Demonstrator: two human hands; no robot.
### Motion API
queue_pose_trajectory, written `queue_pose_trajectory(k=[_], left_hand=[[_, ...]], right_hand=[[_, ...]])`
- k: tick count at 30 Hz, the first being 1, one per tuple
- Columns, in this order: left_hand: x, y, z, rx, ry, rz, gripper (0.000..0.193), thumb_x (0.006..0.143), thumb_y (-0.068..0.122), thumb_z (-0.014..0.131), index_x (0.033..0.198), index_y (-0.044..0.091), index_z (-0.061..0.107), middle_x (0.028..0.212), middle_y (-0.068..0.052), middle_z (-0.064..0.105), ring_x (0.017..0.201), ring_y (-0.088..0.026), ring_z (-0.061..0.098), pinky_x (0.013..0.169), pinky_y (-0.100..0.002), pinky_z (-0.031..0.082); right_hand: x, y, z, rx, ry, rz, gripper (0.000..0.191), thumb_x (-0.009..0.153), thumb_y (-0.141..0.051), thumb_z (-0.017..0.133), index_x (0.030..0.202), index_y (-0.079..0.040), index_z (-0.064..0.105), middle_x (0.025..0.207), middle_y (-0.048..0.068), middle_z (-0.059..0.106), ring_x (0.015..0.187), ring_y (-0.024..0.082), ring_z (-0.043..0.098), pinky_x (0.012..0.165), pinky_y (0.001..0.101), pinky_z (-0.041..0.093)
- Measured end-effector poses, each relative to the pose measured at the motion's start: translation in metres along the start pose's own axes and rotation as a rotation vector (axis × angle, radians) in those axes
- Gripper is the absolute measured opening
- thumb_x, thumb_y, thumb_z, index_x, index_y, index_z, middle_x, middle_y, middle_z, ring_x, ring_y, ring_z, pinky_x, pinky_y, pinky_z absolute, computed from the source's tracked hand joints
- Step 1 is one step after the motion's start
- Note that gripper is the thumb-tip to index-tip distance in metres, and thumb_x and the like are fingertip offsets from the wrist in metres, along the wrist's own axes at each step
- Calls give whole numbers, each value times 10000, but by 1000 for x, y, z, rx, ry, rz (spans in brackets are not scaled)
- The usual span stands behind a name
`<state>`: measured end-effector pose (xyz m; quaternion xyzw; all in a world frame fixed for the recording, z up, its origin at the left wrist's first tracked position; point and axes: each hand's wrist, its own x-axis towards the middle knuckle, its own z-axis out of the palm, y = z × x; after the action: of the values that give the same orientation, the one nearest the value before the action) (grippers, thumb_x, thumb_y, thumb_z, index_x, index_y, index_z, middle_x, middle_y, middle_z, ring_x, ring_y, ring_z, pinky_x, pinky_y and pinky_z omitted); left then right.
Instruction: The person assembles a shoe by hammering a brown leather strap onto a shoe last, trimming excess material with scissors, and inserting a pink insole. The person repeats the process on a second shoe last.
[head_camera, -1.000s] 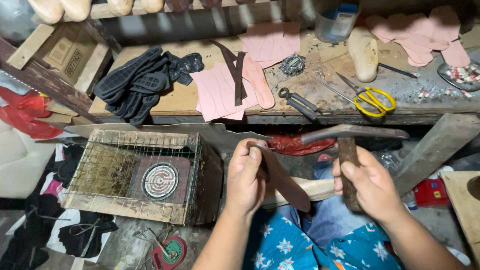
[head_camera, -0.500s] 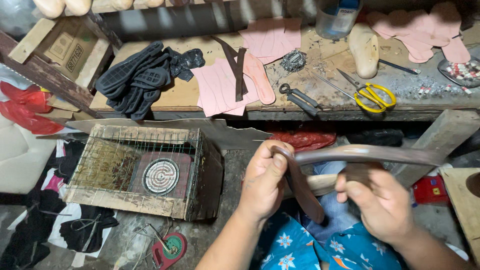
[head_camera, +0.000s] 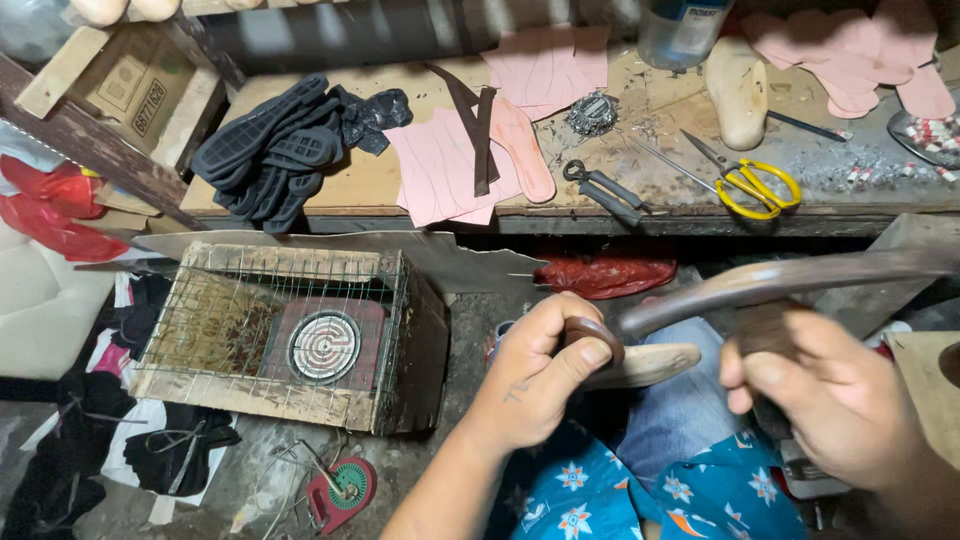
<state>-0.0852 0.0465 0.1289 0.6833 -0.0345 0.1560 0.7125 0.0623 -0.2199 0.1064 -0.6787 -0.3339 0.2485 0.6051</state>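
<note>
My left hand (head_camera: 540, 375) grips one end of a long brown leather strip (head_camera: 780, 280), folded over under my thumb. The strip arches to the right, where my right hand (head_camera: 830, 400) holds its other part; that hand is blurred. Under the strip, on my lap, lies a pale wooden shoe last (head_camera: 650, 365), touching my left hand. My knees in jeans (head_camera: 680, 420) and a blue flowered shirt (head_camera: 620, 490) show below.
A wire-caged box with a round coil heater (head_camera: 325, 345) stands at the left. The workbench (head_camera: 330, 190) behind carries black soles (head_camera: 280, 150), pink insoles (head_camera: 450, 170), brown strips (head_camera: 482, 140), pliers (head_camera: 605, 190), yellow scissors (head_camera: 750, 185) and another last (head_camera: 738, 90).
Both hands have pulled the strip from hanging down into a taut arch across my lap. My left hand has shifted its grip to the folded end.
</note>
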Motion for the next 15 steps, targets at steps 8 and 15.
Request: queue_pose_trajectory(k=[8,15], left_hand=[[0,-11,12,-308,187,4,201,1077,208,610,1186,45,566,1047,-5,602,956,-95,529,889,-266,455],[7,-2,-13,36,160,-91,203,1007,123,686,1161,3,632,1013,-38,641,905,-100,575,831,-281,505]], right_hand=[[-3,8,40,308,131,-229,182,1061,-151,544,1159,1,569,987,106,665,837,152,655,777,302,553],[-3,19,36,372,226,-132,227,1056,-136,555,1206,34,541,1023,157,655,850,208,649,786,359,555]])
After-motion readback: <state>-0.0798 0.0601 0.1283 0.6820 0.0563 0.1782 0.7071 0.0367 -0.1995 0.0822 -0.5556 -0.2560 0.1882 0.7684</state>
